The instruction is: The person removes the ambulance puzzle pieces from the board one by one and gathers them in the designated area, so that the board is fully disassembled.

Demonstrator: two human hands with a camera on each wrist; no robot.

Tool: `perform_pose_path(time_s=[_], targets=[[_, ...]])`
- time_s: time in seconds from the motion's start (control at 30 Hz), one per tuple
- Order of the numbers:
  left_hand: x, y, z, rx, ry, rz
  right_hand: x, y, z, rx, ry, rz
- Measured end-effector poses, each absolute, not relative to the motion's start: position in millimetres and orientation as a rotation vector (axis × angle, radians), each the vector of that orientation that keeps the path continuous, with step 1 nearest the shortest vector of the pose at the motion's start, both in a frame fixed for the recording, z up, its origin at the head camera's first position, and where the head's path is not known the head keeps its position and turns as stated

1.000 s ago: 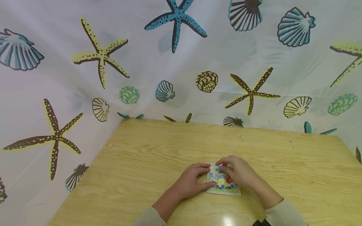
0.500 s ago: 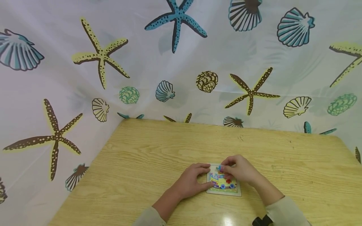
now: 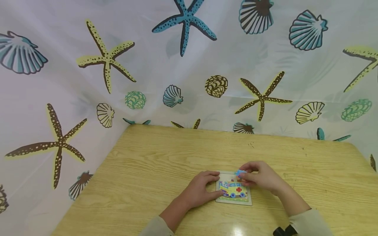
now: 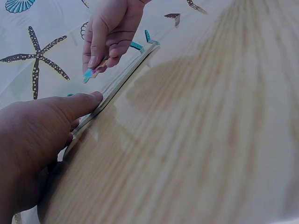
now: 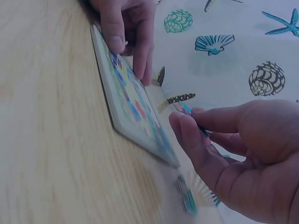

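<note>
Head view: the right hand (image 3: 261, 177) pinches a blue puzzle piece (image 3: 240, 172) above the puzzle board (image 3: 234, 190), which lies flat; the left hand (image 3: 200, 189) presses the board's edge with relaxed fingers.

Left wrist view: the piece (image 4: 88, 73) hangs below the fingertips, long axis seemingly downward.

Right wrist view: the piece is blurred.

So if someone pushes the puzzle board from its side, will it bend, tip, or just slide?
The puzzle board looks thin, flat and stiff, so it would probably slide on the smooth wooden table, not tip. That may be why the left hand rests against its edge. The small blue piece pinched by the right hand seems light.
</note>
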State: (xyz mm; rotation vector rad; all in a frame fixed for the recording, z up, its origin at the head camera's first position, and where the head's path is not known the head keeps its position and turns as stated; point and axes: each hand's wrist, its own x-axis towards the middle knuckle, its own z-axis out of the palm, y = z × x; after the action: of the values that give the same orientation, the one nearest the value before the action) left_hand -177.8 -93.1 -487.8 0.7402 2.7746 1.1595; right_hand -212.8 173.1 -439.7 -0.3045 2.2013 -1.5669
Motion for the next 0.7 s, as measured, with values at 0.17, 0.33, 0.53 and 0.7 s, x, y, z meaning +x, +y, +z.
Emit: perform_pose_path(time_s=[0.17,0.33,0.53,0.7], targets=[[-177.4,-93.4,-485.4,0.739,2.784,1.139,-210.2,186.0,-442.2,-0.253,2.262,-1.563],[-177.6,-93.5,-484.7,0.743,2.787,1.139,-208.1,205.0,-445.9,-0.231,2.272,-1.58],[-176.2,-93.8,-485.2,0.732,2.771,1.153,-203.7,231.5,-450.5,-0.181,2.326,-1.58],[-176.7,-95.2,-485.7,0.727,2.776,1.143,-200.7,246.1,-451.4,-0.111,2.389,-1.532]])
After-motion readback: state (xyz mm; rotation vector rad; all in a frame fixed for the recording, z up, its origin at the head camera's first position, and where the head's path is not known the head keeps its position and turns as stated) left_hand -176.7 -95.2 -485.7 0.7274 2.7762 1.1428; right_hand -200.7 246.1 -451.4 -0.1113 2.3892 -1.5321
